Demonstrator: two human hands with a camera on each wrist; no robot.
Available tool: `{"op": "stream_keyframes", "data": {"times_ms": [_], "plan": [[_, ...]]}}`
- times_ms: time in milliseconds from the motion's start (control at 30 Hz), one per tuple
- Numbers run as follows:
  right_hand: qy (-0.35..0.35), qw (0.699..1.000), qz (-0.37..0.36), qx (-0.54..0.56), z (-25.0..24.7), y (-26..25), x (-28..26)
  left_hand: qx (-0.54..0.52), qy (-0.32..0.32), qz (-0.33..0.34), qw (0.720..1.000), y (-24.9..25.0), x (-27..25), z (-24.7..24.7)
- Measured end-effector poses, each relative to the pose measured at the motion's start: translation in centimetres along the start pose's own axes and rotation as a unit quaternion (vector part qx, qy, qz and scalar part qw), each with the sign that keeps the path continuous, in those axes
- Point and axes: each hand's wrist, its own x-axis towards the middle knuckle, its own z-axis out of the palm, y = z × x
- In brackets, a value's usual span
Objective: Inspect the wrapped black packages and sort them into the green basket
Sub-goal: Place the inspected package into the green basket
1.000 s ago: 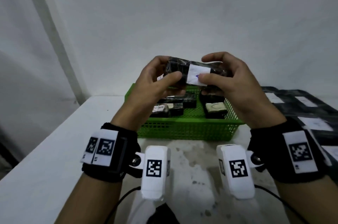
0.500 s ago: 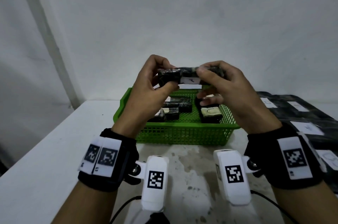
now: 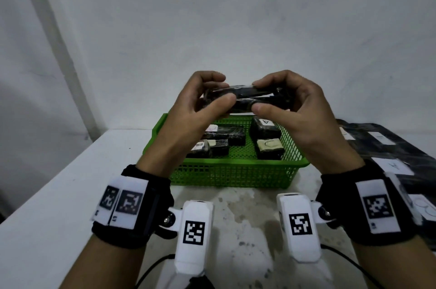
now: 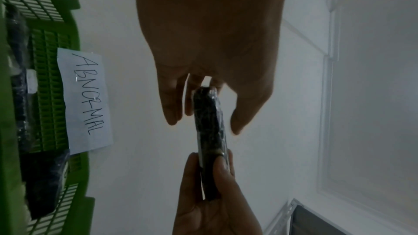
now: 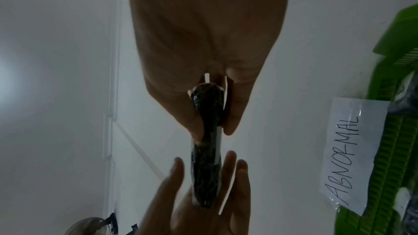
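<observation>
I hold one wrapped black package (image 3: 245, 96) level in the air above the green basket (image 3: 236, 172). My left hand (image 3: 221, 89) grips its left end, thumb in front and fingers curled over the top. My right hand (image 3: 257, 95) pinches its right end between thumb and fingers. The left wrist view shows the package (image 4: 209, 131) edge-on, running from my left hand (image 4: 204, 124) down to the right one. In the right wrist view my right hand (image 5: 213, 131) pinches the package (image 5: 207, 167). Several wrapped packages (image 3: 224, 136) lie inside the basket.
The basket stands at the back of a white table (image 3: 59, 194), close to the wall. A paper label reading ABNORMAL (image 4: 86, 96) hangs on its far side. More black packages with white labels (image 3: 389, 147) cover the table to the right. Cables trail at the near edge.
The package has turned in my hands: its white label faced me a second ago, and now a dark side faces me. Both hands have kept their hold.
</observation>
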Motion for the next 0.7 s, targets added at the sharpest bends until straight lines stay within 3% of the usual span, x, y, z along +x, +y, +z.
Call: {"op": "stream_keyframes", "data": {"times_ms": [100, 200, 300, 500, 700], "plan": [[0.007, 1.0, 0.004, 0.015, -0.18, 0.05, 0.06, -0.007, 0.012, -0.012, 1.0, -0.13, 0.07, 0.11], [0.027, 0.993, 0.087, 0.072, -0.12, 0.0, 0.2, -0.014, 0.018, 0.0, 1.0, -0.13, 0.16, 0.11], [0.015, 0.99, 0.13, 0.051, -0.08, 0.19, 0.14, -0.021, 0.01, 0.002, 1.0, -0.22, 0.07, 0.25], [0.061, 0.995, 0.071, -0.037, 0.53, 0.35, 0.26, 0.022, 0.046, 0.038, 0.998, -0.53, 0.25, 0.84], [0.003, 0.999, 0.014, -0.05, -0.24, 0.3, 0.05, -0.014, 0.016, -0.033, 0.999, -0.69, 0.17, 0.83]]}}
